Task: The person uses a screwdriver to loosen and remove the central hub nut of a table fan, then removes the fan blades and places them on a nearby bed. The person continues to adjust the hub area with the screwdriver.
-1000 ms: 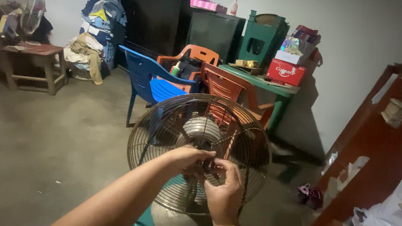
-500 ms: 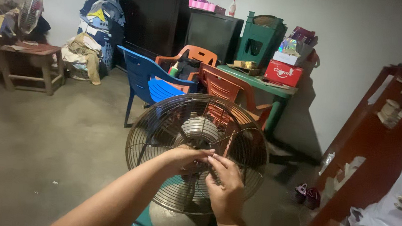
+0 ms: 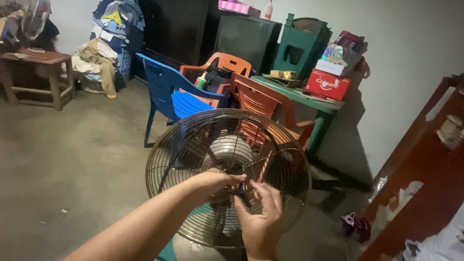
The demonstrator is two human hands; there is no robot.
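Note:
A round electric fan stands right in front of me, with a dark wire guard (image 3: 181,148) and a grey motor hub (image 3: 230,150). Both my hands meet at the middle of the guard. My left hand (image 3: 211,182) pinches a small dark part (image 3: 240,189) with its fingertips against the wires. My right hand (image 3: 261,215) is just to its right, fingers curled and spread, touching the same small part. What the part is stays too small to tell.
Behind the fan stand a blue plastic chair (image 3: 163,89) and orange chairs (image 3: 256,102). A green table (image 3: 306,97) with boxes is by the right wall. A wooden shelf (image 3: 433,163) is on the right, a stool (image 3: 35,71) and clothes pile on the left. Small shoes (image 3: 354,226) lie on the floor.
My hands stay at the centre of the guard; the right hand's fingers have opened a little and shifted slightly downward. The view has drifted slightly.

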